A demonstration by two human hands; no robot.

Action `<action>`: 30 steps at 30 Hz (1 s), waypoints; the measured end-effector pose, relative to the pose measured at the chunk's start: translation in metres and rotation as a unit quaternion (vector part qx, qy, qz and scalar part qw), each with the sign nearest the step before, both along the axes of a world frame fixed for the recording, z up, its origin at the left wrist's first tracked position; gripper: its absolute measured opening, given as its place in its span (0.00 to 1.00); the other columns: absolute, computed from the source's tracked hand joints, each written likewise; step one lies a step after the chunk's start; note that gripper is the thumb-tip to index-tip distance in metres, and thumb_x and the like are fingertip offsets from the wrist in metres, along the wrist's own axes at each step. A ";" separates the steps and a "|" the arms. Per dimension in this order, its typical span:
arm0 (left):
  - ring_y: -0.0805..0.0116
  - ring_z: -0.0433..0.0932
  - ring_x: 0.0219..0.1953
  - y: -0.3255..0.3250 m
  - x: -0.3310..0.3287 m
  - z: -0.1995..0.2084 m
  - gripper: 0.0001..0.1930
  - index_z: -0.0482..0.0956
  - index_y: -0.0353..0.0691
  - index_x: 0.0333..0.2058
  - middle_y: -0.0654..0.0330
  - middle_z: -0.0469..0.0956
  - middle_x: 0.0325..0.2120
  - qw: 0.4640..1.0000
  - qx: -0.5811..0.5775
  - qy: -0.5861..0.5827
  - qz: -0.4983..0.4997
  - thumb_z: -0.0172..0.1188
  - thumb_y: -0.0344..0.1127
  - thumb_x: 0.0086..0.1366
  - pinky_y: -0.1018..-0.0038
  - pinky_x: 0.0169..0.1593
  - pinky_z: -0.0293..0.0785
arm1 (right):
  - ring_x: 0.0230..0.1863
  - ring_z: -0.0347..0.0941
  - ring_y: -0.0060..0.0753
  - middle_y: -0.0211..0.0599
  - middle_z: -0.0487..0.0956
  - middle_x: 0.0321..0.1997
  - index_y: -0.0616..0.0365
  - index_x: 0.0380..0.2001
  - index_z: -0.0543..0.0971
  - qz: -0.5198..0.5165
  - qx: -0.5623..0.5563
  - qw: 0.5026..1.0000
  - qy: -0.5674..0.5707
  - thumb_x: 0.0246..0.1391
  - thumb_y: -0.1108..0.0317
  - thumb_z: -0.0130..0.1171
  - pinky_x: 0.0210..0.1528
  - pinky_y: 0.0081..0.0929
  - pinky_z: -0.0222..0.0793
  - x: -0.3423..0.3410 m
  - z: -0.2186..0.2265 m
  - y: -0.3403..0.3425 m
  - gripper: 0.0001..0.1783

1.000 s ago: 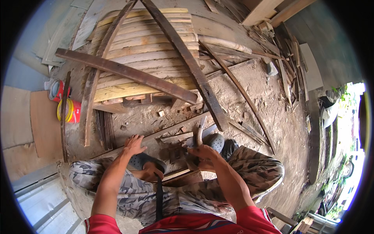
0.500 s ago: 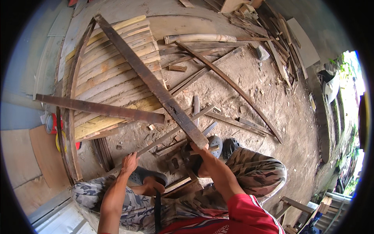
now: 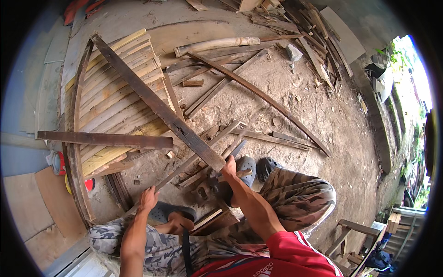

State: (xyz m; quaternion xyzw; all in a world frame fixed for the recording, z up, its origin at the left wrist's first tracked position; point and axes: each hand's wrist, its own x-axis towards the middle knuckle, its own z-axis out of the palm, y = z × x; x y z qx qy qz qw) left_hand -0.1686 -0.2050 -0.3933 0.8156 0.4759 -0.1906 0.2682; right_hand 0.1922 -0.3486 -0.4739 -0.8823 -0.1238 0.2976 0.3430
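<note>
My left hand (image 3: 148,197) is closed around a long thin wooden strip (image 3: 177,171), which slants up to the right and passes under a dark plank (image 3: 159,107). Close to that plank's near end, my right hand (image 3: 229,167) is closed, its grip partly hidden. A blurred, pale, blade-like length (image 3: 243,130) points up and right from near it; whether the hand holds this is unclear. Just beside my right hand, a grey pointed blade (image 3: 238,148) lies low by my clog (image 3: 247,165). Another dark plank (image 3: 106,139) crosses at the left.
A slatted wooden panel (image 3: 117,94) lies at the far left under the planks. A long dark beam (image 3: 263,96) crosses the dirt floor. Piled scrap wood (image 3: 318,44) and a grey stone block (image 3: 293,52) are at the far right. Red tape (image 3: 58,163) sits by the left wall.
The whole view has shifted slightly. The blade-like length near my right hand has swung from nearly upright to slanting right, and is blurred. My left hand keeps its hold on the wooden strip.
</note>
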 end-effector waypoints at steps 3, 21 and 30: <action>0.41 0.76 0.47 0.000 0.012 0.002 0.19 0.72 0.35 0.51 0.42 0.78 0.44 1.000 -0.010 0.000 -0.007 0.56 0.40 0.67 0.53 0.51 0.72 | 0.46 0.77 0.61 0.65 0.79 0.38 0.70 0.41 0.73 -0.118 0.025 0.992 0.044 0.49 0.46 0.62 0.49 0.45 0.71 0.019 -0.035 -0.016 0.33; 0.43 0.76 0.49 0.000 -0.014 0.009 0.19 0.72 0.36 0.51 0.45 0.77 0.47 1.000 0.001 0.016 0.005 0.54 0.42 0.68 0.54 0.53 0.71 | 0.34 0.78 0.35 0.43 0.79 0.34 0.67 0.39 0.76 -0.395 0.129 0.894 0.167 0.52 0.46 0.66 0.27 0.33 0.76 0.053 -0.033 0.021 0.30; 0.46 0.73 0.54 0.002 -0.009 -0.012 0.22 0.68 0.41 0.57 0.48 0.74 0.53 0.999 -0.027 0.047 0.001 0.52 0.44 0.69 0.53 0.56 0.69 | 0.48 0.80 0.42 0.38 0.82 0.48 0.48 0.44 0.82 0.439 -0.391 0.809 -0.023 0.52 0.42 0.57 0.47 0.39 0.75 0.034 0.027 -0.001 0.25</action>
